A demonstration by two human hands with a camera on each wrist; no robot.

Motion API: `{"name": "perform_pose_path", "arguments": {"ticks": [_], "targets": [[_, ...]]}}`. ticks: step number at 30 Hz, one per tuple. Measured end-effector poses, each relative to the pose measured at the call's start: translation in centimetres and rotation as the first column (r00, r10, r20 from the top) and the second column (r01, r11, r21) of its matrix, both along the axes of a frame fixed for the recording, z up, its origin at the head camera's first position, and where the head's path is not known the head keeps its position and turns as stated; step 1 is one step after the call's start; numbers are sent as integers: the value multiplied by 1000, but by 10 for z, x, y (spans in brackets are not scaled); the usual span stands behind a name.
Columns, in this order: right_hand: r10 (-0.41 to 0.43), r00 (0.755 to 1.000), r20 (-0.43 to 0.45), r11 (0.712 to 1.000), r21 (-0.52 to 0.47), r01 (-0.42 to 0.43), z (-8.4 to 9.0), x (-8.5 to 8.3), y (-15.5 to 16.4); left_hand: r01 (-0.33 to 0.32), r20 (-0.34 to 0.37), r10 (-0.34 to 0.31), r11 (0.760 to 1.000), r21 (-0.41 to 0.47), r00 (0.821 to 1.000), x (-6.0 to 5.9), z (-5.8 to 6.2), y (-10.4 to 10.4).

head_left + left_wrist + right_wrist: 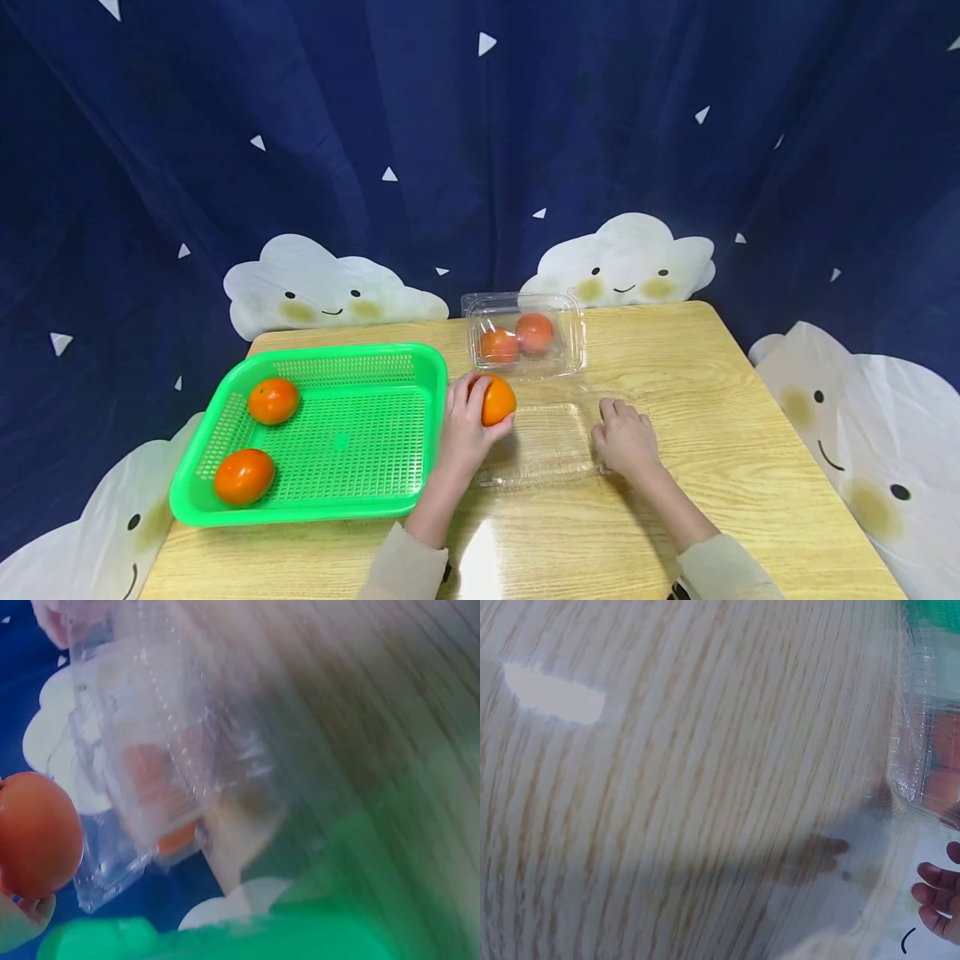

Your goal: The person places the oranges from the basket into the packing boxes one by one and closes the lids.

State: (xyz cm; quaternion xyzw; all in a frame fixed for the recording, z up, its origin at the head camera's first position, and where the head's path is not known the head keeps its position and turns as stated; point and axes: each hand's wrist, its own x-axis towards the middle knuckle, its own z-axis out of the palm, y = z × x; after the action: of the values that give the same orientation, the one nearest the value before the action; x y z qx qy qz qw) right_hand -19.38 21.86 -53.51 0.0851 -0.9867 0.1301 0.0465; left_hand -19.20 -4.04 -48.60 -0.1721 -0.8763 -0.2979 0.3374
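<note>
Wooden surface (750, 433) under everything. Green basket (352, 354) at left, 2 oranges (273, 400) inside. Clear clamshell box (525, 337) open, 2 fruits in the far half. Left hand (465, 425) gripping 1 orange (498, 400) between basket and box. Right hand (626, 437) flat, fingers relaxed, pressing the lid (543, 446).

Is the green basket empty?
No, the green basket has two orange fruits lying in it, one near its back left corner and one near its front left corner.
</note>
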Motion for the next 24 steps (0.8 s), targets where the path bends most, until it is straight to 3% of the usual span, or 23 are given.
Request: {"name": "perform_pose_path", "arguments": {"ticks": [8, 14, 17, 24], "targets": [[0, 1000, -9, 1000, 0, 0, -1, 1, 0, 84, 31, -82, 995, -54, 996, -11, -13, 19], [1, 1000, -7, 1000, -2, -1, -1, 1, 1, 160, 57, -154, 978, -131, 986, -19, -22, 31], [1, 1000, -4, 1000, -2, -1, -2, 0, 1, 205, 100, -188, 958, -199, 977, -23, -26, 36], [-8, 1000, -6, 1000, 8, 8, -3, -2, 0, 325, 189, -274, 880, -348, 943, -34, -30, 45]]}}
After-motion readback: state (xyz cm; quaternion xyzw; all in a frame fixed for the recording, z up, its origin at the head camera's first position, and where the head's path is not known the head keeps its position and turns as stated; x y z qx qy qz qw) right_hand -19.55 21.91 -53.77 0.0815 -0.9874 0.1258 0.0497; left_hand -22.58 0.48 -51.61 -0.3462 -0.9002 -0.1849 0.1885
